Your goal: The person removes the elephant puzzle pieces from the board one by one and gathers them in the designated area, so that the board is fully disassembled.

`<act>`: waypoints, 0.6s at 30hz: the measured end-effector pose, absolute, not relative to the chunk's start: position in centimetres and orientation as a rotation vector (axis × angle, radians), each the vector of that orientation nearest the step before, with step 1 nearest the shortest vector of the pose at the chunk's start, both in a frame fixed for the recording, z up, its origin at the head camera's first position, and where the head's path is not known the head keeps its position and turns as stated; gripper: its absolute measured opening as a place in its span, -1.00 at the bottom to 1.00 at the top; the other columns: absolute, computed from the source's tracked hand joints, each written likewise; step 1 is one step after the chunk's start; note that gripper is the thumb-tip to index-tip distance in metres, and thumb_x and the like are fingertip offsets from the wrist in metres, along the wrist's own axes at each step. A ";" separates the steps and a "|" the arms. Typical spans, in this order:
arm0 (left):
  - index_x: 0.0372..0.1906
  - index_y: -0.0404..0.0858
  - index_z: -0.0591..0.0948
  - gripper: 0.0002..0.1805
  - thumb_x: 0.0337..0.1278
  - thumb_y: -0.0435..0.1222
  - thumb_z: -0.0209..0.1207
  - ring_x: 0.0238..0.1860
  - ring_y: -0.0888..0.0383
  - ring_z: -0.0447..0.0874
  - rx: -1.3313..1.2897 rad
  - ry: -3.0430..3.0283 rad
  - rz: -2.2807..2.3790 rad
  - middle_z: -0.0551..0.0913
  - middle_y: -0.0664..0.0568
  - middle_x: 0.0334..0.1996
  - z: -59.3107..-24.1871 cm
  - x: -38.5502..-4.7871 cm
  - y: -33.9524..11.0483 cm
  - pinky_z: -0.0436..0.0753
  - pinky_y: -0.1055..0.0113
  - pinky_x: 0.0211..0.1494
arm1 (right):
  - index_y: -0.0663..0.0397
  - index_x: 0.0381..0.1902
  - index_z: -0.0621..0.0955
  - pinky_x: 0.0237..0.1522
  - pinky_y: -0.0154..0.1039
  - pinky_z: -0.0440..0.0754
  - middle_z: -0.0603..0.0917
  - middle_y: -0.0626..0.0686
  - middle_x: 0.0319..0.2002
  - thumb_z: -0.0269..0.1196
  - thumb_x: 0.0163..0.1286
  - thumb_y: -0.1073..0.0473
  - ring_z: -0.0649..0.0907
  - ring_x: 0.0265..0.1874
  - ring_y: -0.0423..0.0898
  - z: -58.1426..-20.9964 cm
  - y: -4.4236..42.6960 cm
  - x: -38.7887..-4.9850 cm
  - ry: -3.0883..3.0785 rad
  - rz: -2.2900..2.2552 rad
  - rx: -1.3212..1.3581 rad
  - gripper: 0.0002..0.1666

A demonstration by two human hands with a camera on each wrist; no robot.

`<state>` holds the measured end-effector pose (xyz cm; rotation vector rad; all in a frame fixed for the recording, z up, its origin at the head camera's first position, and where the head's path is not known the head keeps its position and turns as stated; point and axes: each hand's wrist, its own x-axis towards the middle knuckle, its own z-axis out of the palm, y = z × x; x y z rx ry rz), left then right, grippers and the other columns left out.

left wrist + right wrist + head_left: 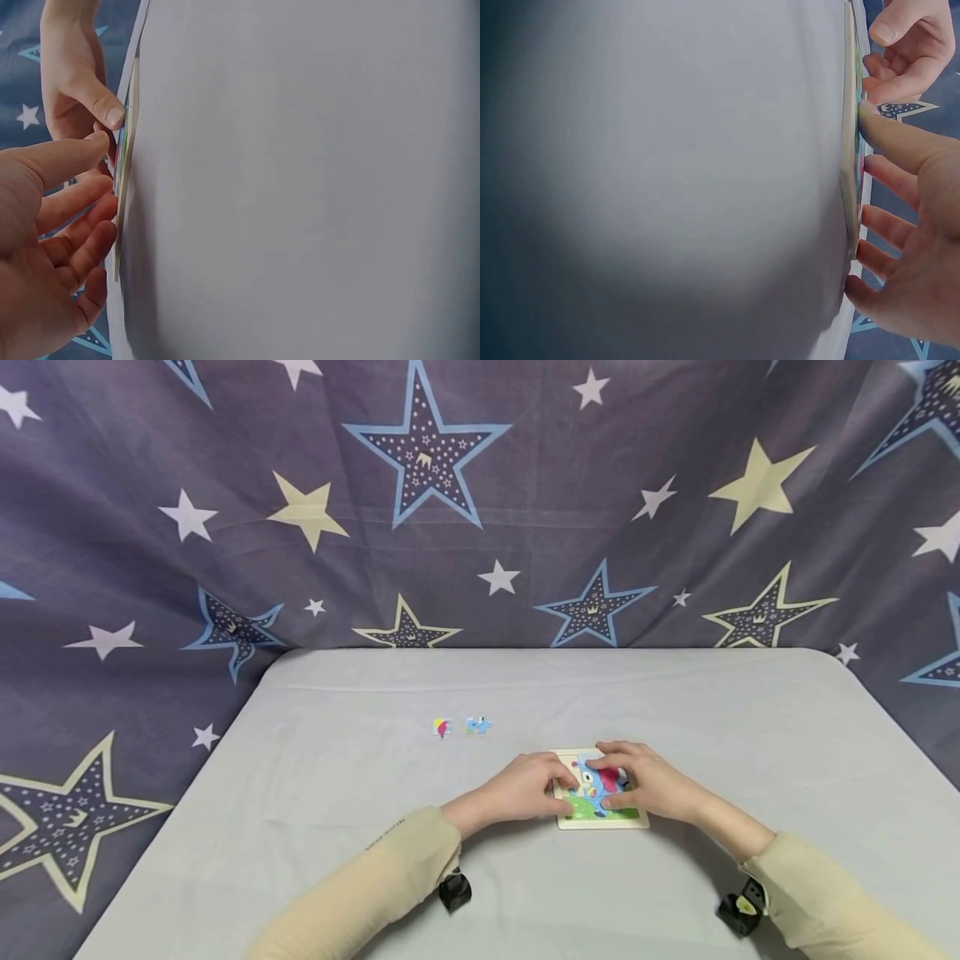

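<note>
A small jigsaw puzzle in a pale wooden tray [603, 824] lies on the table, its picture a blue cartoon figure on green. Over its left side, my left hand [528, 787] has loosely bent fingers; no piece shows between them. My right hand [654, 783] spreads over the right side, thumb and index fingertip on the picture and the other fingers by the tray's far right edge. In both wrist views the tray appears edge-on, thin and flat. The hands hide parts of the picture.
Two loose puzzle pieces lie farther back and left: one yellow and red [442, 727], one mostly blue [477, 725]. A light grey cloth covers the table [337, 752]. Behind it hangs a dark curtain [525, 535] with stars.
</note>
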<state>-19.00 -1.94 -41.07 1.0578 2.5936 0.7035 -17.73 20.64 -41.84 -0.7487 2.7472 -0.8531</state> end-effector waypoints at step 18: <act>-0.10 -0.04 0.63 -0.61 -0.13 -0.06 0.32 -0.21 0.38 0.40 1.066 2.620 0.594 0.50 0.22 -0.18 -41.3 -18.8 -1.7 0.27 0.44 -0.12 | 0.08 0.08 0.54 0.13 0.29 0.17 0.34 0.26 0.22 0.38 0.02 0.06 0.25 0.20 0.31 -41.8 20.5 -17.8 2.750 -0.858 -0.754 -0.38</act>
